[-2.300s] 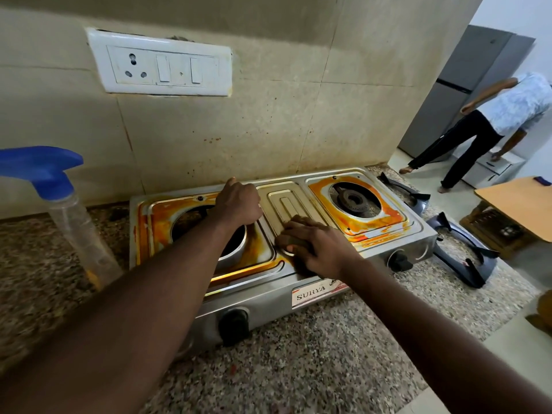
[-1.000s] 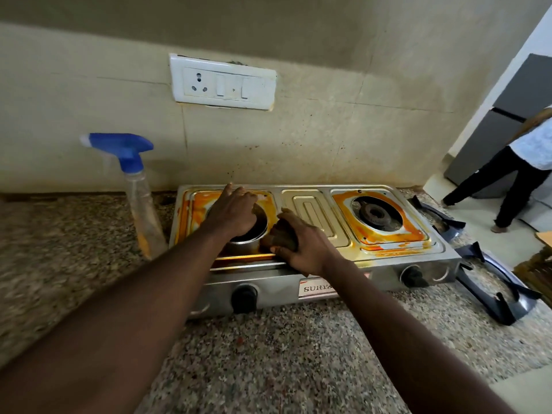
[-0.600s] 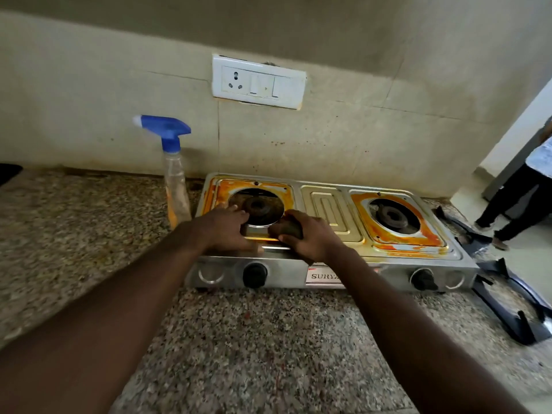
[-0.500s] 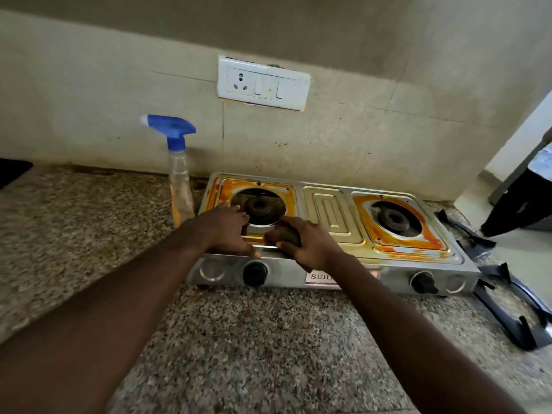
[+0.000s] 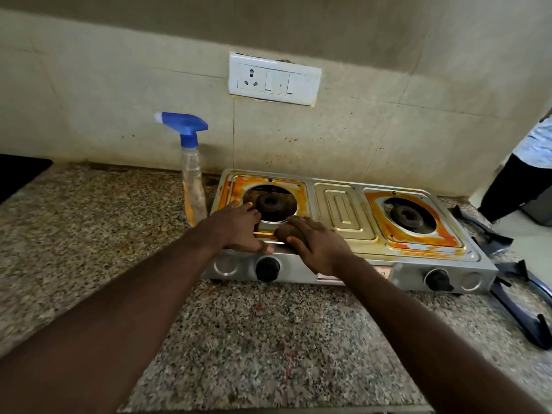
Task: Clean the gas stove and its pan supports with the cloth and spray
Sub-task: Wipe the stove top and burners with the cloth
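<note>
Where orange grime streaks steel stove [image 5: 343,210], right hand [image 5: 319,243] presses dark cloth [image 5: 288,232]

No readable text anywhere. Only candidate: the small brand plate [image 5: 352,274] on the stove [image 5: 343,210] front panel, between the two black knobs. It is mostly covered by the right forearm; the exposed right end shows red-and-white printing, too blurred to make out any letters. Spray bottle [image 5: 192,174]: no label visible. Wall socket plate [image 5: 273,79]: no lettering legible, just a tiny mark on one of its switches that can't be made out. Knobs: no legible markings.
</note>
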